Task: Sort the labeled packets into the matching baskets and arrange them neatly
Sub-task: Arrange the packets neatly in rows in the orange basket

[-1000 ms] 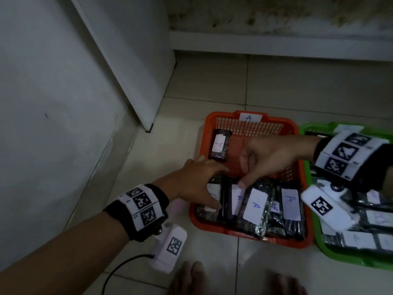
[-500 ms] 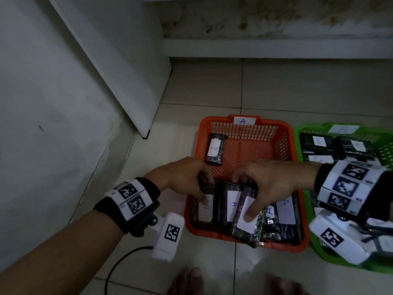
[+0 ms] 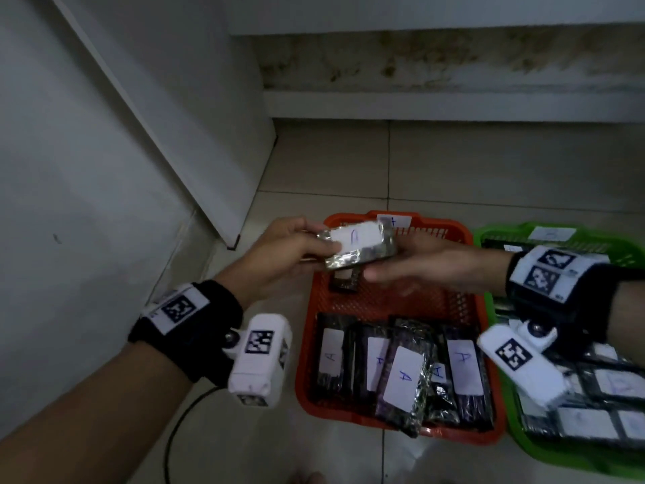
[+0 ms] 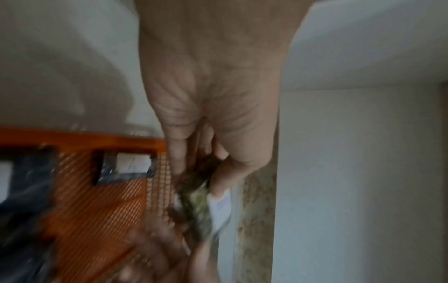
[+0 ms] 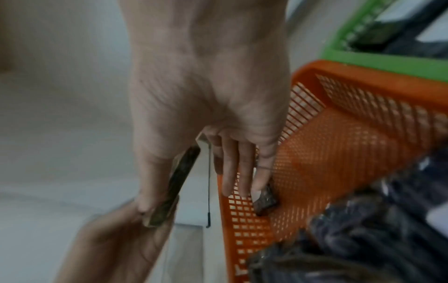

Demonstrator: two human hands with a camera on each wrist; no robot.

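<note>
A foil packet (image 3: 359, 246) with a white label, its letter hard to read, is held level above the far left corner of the orange basket (image 3: 307, 344). My left hand (image 3: 314, 246) pinches its left end, thumb on the label. The right end sits in my right hand (image 3: 391, 260), between thumb and fingers. In the left wrist view the packet (image 4: 201, 201) shows edge-on below my left hand (image 4: 194, 168). The right wrist view shows the packet (image 5: 174, 183) beside the thumb of my right hand (image 5: 184, 191). A row of packets labeled A (image 3: 401, 375) fills the basket's front, and one more packet (image 3: 345, 281) lies under the hands.
The green basket (image 3: 488, 235) full of labeled packets touches the orange one on its right. A white door panel (image 3: 209, 169) leans at the left and a low step (image 3: 453, 106) runs across the back. A black cable (image 3: 171, 431) lies on the tiled floor near my feet.
Both hands left the front row of packets and rose toward the basket's far left corner, lifting one packet between them. The head view has tilted upward.
</note>
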